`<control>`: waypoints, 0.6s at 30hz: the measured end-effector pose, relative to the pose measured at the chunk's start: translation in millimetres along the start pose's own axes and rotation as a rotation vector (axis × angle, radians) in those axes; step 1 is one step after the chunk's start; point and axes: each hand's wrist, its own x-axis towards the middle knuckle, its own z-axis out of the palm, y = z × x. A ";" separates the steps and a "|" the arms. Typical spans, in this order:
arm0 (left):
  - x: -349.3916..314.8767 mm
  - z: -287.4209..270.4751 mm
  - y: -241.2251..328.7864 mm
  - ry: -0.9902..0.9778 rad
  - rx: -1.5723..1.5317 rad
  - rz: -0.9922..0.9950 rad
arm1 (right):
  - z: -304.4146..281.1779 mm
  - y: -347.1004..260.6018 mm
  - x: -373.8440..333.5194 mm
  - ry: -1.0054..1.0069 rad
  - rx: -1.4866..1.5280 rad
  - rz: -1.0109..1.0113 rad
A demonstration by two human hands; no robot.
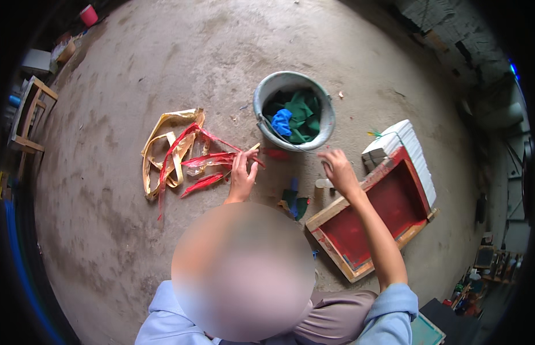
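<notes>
Curling half closed past the near corner of a wooden frame [397,196], the left hand [242,177] lies at the ends of red strips [214,158] and the right hand [339,169] hangs, whether either pinches anything I cannot tell, near a bucket [283,85] holding green cloth [305,109] and blue cloth [281,122].

Workshop: stained concrete floor [164,69], red-stained wooden frame [331,251].
</notes>
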 end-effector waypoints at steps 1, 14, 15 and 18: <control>6.1 -1.8 -4.2 -0.031 -0.018 -0.004 | 6.7 2.4 17.8 0.000 0.050 0.022; 99.7 15.9 -20.5 -0.200 0.521 0.636 | 75.6 26.6 100.9 -0.050 0.019 0.346; 97.4 20.3 -20.6 -0.185 0.469 0.652 | 67.6 24.0 98.7 0.036 0.040 0.342; 75.9 27.5 -12.5 -0.305 0.419 0.663 | 30.6 11.2 94.9 0.098 0.196 0.408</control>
